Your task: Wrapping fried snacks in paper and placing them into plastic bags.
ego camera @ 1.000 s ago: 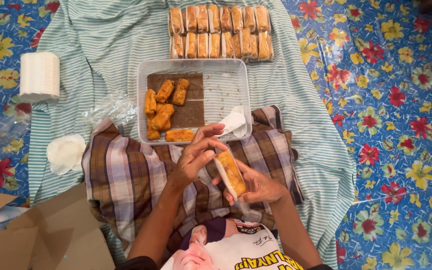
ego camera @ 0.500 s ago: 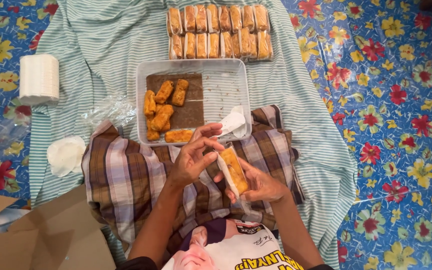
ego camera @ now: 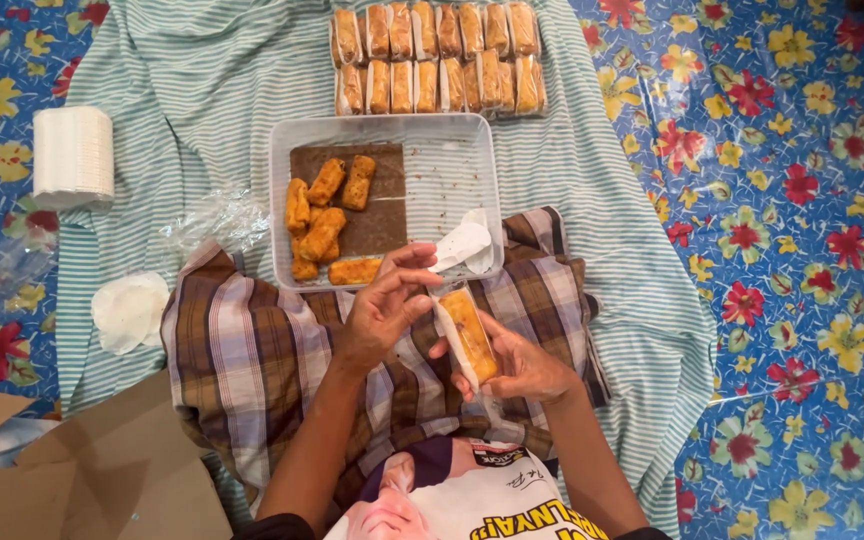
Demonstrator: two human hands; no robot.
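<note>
**A:** Head cam looked straight down at someone sitting on a flowered floor mat (ego camera: 802,200) with a plaid cloth (ego camera: 252,350) over the lap. The right hand (ego camera: 522,365) had its grip closed around a fried roll in a clear wrapper (ego camera: 467,335), cradled in the palm just above the lap, near the tray's front edge. The left hand (ego camera: 382,310) had its fingers pinched on the top end of that wrapper, so its grip was closed on the plastic, not on the food.

**B:** So wrapping stage, you reckon?

**A:** That was my read. The roll already sat inside the sleeve and the left fingers were working the open end. I couldn't tell if it was being folded or just tugged straight.

**B:** Where did the others sit?

**A:** Unwrapped ones were piled in the left half of a clear plastic tray (ego camera: 452,150) on a brown liner, with a scrap of white paper (ego camera: 462,243) at the tray's near right corner. Two neat rows of wrapped rolls (ego camera: 437,55) lay beyond the tray on the striped cloth (ego camera: 182,90).

**B:** Next bit needs what?

**A:** My guess: closing that end snugly without squashing the roll, then a steady reach over the tray to the rows. Loose clear wrappers (ego camera: 217,215) lay left of the tray, a white stack (ego camera: 74,155) further out.
</note>
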